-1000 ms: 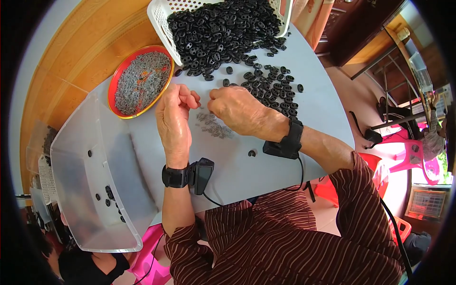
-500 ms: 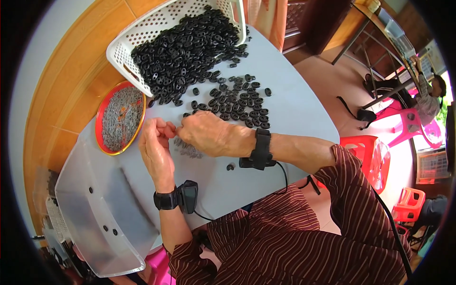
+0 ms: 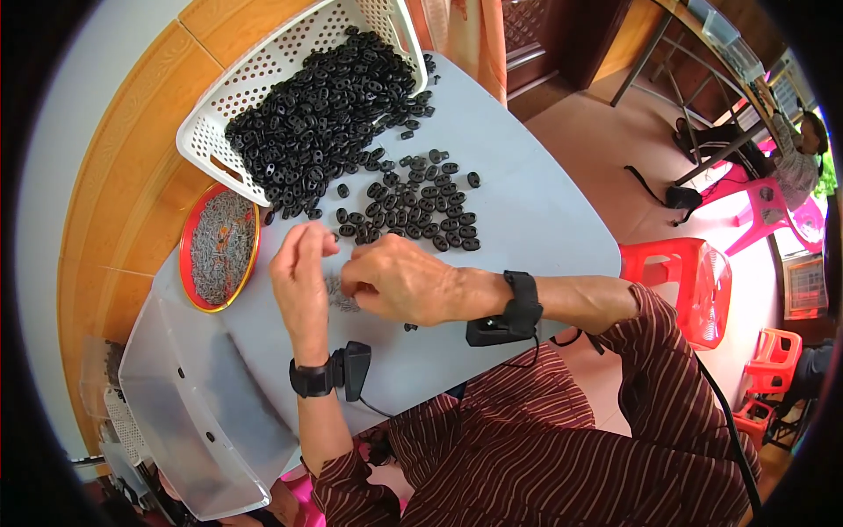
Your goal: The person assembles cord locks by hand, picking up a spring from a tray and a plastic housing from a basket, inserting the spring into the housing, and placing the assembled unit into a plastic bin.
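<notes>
My left hand (image 3: pixel 301 281) is raised over the table with thumb and fingers drawn together. A dark bit shows by its fingertips, too small to tell whether it is held. My right hand (image 3: pixel 406 279) reaches in from the right, its fingers bent down at a small pile of thin grey metal pins (image 3: pixel 341 296). Its fingertips are partly hidden, and what they pinch cannot be seen. Just beyond both hands lies a loose spread of small black oval pieces with two holes (image 3: pixel 413 204). Each wrist wears a black strap with a small device.
A white perforated basket (image 3: pixel 204 132) on its side spills a heap of black pieces (image 3: pixel 307 123). Left of my hands stands a red, gold-rimmed dish (image 3: pixel 186 255) of grey pins. A clear plastic bin (image 3: pixel 193 422) sits at the near left. Red stools (image 3: pixel 702 290) and a seated person are at right.
My hands have drawn apart. The right hand has come away from the left fingertips and lowered towards the pin pile. The whole view has shifted slightly.
</notes>
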### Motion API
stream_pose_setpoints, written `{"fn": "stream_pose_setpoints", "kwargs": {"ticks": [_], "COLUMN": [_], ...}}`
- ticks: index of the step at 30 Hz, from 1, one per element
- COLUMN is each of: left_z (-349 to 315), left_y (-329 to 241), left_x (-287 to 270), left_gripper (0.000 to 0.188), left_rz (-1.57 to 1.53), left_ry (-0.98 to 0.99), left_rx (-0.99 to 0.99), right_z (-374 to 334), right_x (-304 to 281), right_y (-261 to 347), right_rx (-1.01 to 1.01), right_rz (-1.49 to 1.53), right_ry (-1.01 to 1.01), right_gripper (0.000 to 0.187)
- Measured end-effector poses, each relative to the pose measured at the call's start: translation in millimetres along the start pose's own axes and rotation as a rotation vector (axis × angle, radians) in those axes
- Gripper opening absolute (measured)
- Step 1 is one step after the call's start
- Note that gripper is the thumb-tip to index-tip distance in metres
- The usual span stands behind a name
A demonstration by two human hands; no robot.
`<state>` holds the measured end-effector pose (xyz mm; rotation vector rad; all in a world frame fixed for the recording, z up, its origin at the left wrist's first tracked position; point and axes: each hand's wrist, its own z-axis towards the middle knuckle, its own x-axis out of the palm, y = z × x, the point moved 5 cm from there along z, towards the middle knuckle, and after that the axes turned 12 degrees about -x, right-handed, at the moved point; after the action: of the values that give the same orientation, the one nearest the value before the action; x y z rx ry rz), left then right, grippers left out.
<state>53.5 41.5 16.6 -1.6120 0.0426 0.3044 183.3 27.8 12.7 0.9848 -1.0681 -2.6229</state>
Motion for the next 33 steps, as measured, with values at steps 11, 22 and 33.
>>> {"fn": "stream_pose_setpoints", "kwargs": {"ticks": [11,22,33], "left_z": [80,83,42], "left_y": [-8,-1,-2], "left_x": [80,95,57], "left_gripper": [0.014,0.008,0.005], "left_rz": [0.611,0.751,0.442], "left_ry": [0.066,0.104,0.198], "left_rx": [0.307,0.535,0.237], "right_z": [-28,-33,-28], "right_x": [-43,-53,-51], "right_y": [-31,-53,-57], "right_rx": [0.317,0.413,0.478], "right_rz": [0.422,0.531,0.446], "right_ry": [-0.344,-0.560,-0.553], "right_gripper": [0.006,0.016,0.017]}}
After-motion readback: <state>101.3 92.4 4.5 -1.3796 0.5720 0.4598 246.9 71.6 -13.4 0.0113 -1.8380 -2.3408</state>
